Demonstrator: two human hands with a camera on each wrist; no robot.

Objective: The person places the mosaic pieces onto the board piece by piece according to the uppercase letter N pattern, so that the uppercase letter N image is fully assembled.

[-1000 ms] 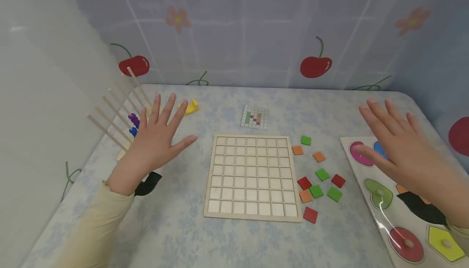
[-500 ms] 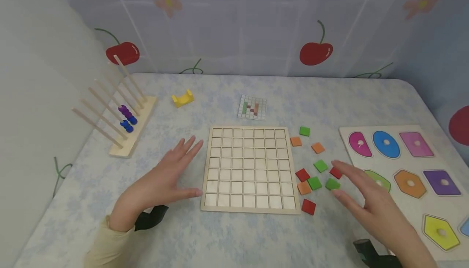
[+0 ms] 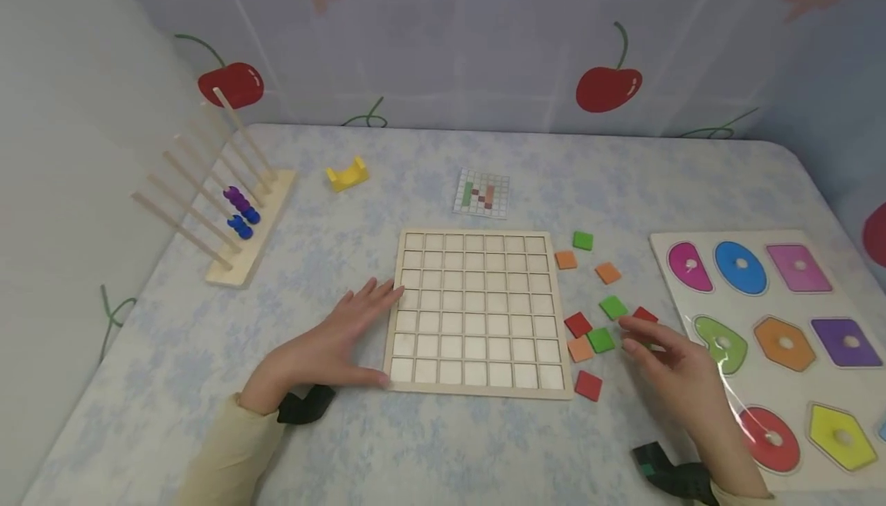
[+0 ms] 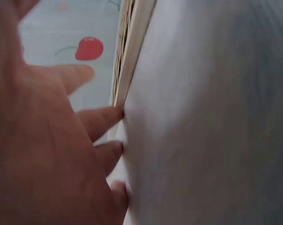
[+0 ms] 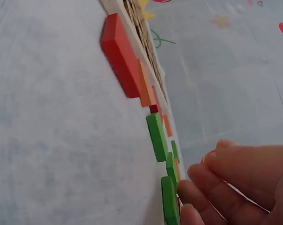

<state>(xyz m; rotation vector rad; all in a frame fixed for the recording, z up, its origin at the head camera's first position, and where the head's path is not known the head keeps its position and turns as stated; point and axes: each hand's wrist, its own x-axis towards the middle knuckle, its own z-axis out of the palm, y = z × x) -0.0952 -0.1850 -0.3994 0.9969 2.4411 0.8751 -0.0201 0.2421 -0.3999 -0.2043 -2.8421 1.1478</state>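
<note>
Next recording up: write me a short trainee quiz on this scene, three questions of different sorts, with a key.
1. Left hand or right hand: which is nearer the small red, orange and green square tiles?

2. The square pale wooden grid board: true or false, a tile fills one of its cells?

3. What colours are the beads on the pale wooden peg stand?
a) red and green
b) purple and blue
c) yellow and orange

Key:
1. Right hand.
2. False; no cell of the board holds a tile.
3. b
</note>
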